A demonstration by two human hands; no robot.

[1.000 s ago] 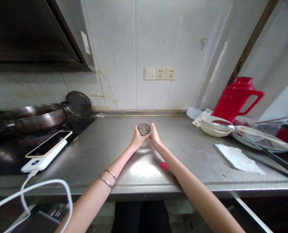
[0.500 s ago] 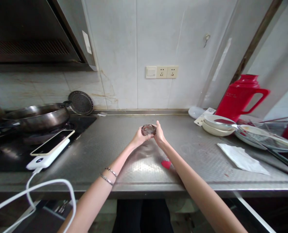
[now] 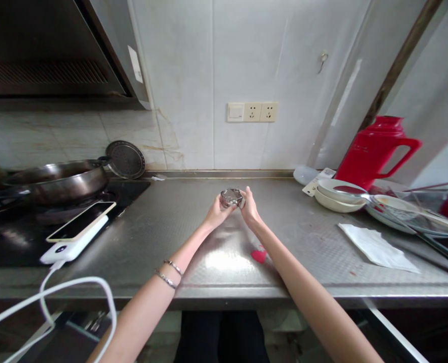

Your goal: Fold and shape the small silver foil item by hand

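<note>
No word, brand or number can be read for certain. Pale lettering on the red flask, far right, is too small to make out. The white card beside the 2 stacked bowls, left of the flask, bears small dark marks, equally unclear. Marks on the round dark display of the white power bank, left, are blurred.
</note>
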